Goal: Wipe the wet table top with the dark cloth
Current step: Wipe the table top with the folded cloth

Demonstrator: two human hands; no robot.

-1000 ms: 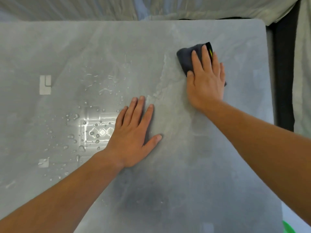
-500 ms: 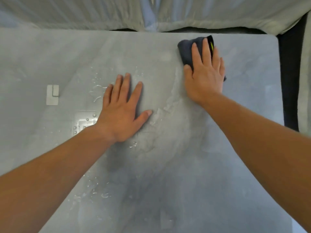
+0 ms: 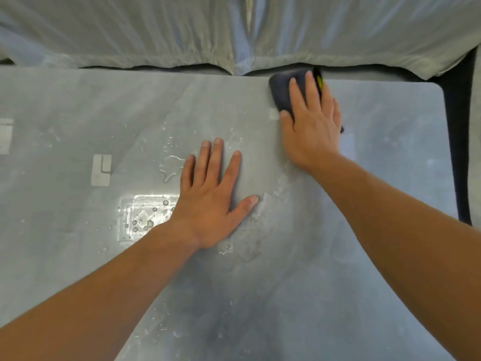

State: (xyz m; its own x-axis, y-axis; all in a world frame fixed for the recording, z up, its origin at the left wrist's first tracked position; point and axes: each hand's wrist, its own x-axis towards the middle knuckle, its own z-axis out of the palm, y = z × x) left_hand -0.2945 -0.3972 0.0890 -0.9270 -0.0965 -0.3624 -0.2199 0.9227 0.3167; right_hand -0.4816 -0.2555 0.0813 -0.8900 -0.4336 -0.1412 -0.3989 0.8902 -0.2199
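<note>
A grey table top (image 3: 325, 282) fills the view. My right hand (image 3: 311, 126) lies flat on a folded dark cloth (image 3: 281, 92) with a yellow tag, pressing it down at the table's far edge. Most of the cloth is hidden under the palm. My left hand (image 3: 210, 194) rests flat on the table's middle with fingers spread and nothing in it. A small puddle (image 3: 170, 166) lies just left of its fingers. Droplets (image 3: 145, 220) glint in a bright reflection beside the wrist. A smeared wet streak (image 3: 263, 207) runs between the two hands.
A pale sheet (image 3: 234, 29) hangs behind the far edge. White tape marks (image 3: 101, 170) sit on the left of the table, with another tape piece (image 3: 5, 135) at the left border. A dark frame (image 3: 458, 142) stands past the table's rounded right corner. Fine drops (image 3: 161, 324) dot the near part.
My right hand has pushed the cloth away from me, up to the far edge. The left hand stays flat on the table.
</note>
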